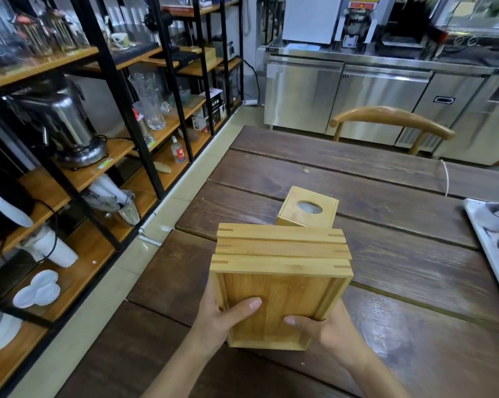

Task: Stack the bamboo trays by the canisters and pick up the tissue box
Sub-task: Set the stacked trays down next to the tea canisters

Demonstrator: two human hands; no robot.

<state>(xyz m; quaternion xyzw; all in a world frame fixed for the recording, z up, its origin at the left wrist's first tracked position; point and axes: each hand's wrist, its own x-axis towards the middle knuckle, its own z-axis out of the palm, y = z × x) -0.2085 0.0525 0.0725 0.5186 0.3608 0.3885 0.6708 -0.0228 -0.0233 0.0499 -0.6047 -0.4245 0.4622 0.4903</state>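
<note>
Both hands (274, 320) grip stacked bamboo trays (281, 271); tissue box (308, 209) lies just beyond.

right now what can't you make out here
Head view only:
- Tissue box: near side hidden behind the trays.
- Left hand and right hand: fingers hidden under the trays.
- White tray: cut off by the right edge.
- Canisters: none recognisable.

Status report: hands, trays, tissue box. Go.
Both hands, left and right, gripping the bamboo trays, stacked and held above the table. Tissue box on the table just beyond, untouched. Nothing between.
</note>
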